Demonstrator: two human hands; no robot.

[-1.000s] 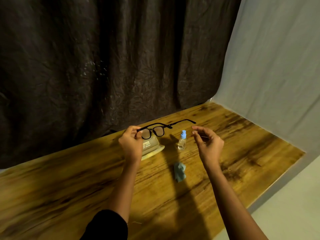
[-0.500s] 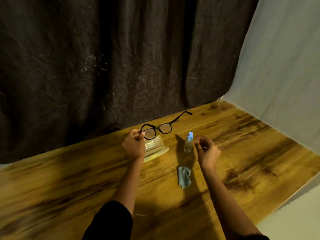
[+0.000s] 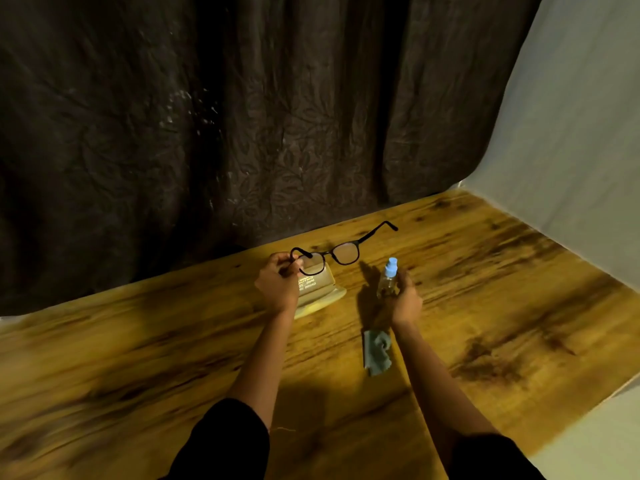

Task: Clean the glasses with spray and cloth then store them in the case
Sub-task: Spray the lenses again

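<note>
Pinching glasses, left grip; right grip clasping spray bottle; cloth, case nearby.

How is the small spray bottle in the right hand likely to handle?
The bottle looks small and clear, so probably light. Tall and narrow, it would likely tip if nudged. The right hand wraps its lower part, which should steady it.
</note>
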